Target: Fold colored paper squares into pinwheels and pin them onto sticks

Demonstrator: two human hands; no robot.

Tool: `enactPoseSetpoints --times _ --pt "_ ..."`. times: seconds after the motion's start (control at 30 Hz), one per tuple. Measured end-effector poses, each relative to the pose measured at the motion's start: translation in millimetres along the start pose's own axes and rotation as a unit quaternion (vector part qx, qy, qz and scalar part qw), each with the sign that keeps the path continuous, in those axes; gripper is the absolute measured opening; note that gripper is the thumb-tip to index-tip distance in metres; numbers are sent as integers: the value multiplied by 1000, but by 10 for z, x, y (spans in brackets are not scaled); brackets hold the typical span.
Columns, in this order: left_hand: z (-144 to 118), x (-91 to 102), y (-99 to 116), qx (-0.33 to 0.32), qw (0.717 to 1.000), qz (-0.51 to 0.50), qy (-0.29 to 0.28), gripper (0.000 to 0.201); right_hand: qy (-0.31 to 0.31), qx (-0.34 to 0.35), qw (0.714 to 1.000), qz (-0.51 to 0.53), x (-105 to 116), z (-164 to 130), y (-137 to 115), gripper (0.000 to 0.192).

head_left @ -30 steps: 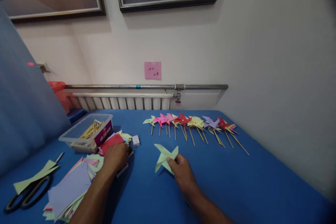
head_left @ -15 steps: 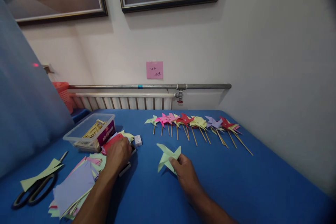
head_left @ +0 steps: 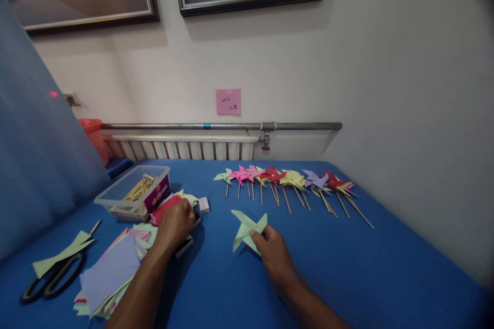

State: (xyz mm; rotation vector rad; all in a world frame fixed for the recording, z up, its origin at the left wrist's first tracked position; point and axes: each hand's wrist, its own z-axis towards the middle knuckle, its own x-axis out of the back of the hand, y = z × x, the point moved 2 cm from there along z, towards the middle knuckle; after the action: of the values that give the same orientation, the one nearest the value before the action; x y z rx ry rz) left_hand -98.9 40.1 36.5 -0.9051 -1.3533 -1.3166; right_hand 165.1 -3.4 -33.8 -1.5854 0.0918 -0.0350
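Note:
In my right hand (head_left: 273, 251) is a pale green paper pinwheel (head_left: 247, 231), pinched at its middle between thumb and fingers and held above the blue table. No stick shows on it. My left hand (head_left: 178, 223) reaches down over a small dark box (head_left: 184, 247) at the left. Its fingers are curled, and what they hold, if anything, is hidden from me. Beside that hand lie red paper (head_left: 165, 209) and a small white box (head_left: 204, 205). A stack of coloured paper sheets (head_left: 111, 267) spreads under and beside my left forearm.
A clear plastic tub (head_left: 127, 185) of wooden sticks (head_left: 139, 188) stands at the left. Black-handled scissors (head_left: 64, 280) lie in front, with pale green paper (head_left: 64, 254) on them. Several finished pinwheels on sticks (head_left: 272, 176) line the table's far side. A blue curtain (head_left: 38, 128) hangs left.
Very little differs. My left hand stays over the dark box with only a slight shift, and my right hand keeps the green pinwheel in place. The view has shifted slightly.

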Motion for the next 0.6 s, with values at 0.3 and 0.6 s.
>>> enactPoseSetpoints --times 0.3,0.6 --pt "75 -72 -164 -24 997 -72 14 19 -2 -4 1000 5 -3 11 16 41" --pt "-101 -265 259 -97 947 -306 5 21 -7 -7 1000 15 -12 1 -21 44"
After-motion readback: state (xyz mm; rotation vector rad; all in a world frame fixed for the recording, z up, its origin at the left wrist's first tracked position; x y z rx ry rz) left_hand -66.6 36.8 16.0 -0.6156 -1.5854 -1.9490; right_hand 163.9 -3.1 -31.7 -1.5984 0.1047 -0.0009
